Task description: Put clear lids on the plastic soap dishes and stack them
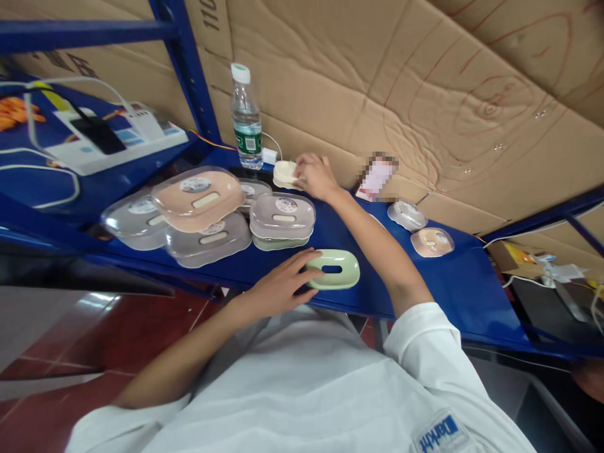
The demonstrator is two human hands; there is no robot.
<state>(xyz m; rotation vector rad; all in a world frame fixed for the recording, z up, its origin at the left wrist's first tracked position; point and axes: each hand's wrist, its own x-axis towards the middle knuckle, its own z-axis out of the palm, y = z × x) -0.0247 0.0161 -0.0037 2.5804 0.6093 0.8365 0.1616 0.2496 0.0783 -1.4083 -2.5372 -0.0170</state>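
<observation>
My left hand (285, 282) lies at the left end of a pale green oval soap-dish-like tray (348, 270) with a slot in its middle. Its fingers are spread over the tray's rim. Farther back, my right hand (317, 176) is at the right side of a small cream container (284, 172). The right fingers are bent and close together; their tips, and anything between them, are hidden. Just left of the green tray stands a clear-lidded box (282, 219) with a green base. A peach box (201, 195) with a clear cover rests on grey ones (207, 242).
A water bottle (247, 126) stands behind the boxes. A phone (376, 179) leans against the cardboard wall (321, 82). To the right sit a grey clear-covered piece (406, 215) and a peach one (431, 241). A power strip (117, 150) with cables lies at left.
</observation>
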